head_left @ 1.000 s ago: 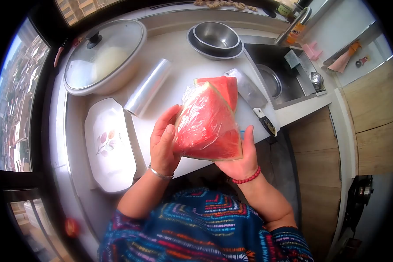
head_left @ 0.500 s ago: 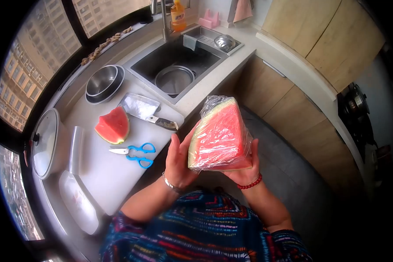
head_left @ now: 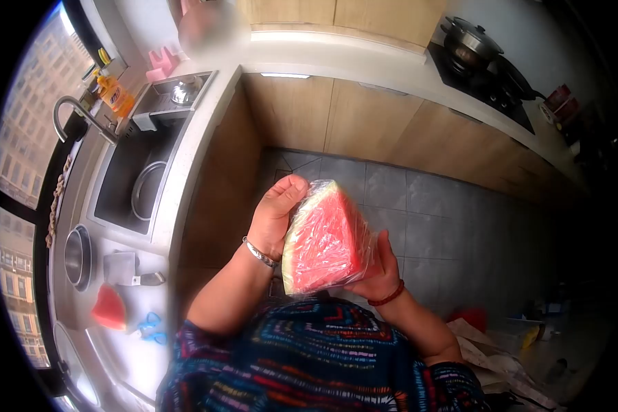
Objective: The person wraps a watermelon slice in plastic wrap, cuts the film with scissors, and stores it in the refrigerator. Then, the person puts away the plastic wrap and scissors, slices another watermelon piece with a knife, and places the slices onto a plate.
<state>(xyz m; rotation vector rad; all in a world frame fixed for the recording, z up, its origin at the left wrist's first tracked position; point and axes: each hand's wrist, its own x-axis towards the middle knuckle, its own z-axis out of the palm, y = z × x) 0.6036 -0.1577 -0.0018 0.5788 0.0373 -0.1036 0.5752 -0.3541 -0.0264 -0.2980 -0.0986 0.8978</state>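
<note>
Grey tiled floor (head_left: 426,233) below, with wooden cabinets (head_left: 378,117) and a pale counter (head_left: 275,51) around. Above the floor, close before the torso, a film-wrapped watermelon wedge (head_left: 323,244), held between left hand (head_left: 271,216) and right hand (head_left: 381,275). Left fingers close together against the rind side; right thumb raised apart, other fingertips hidden. Best borne low on the right palm, with light left pressure to spare the thin film.
</note>
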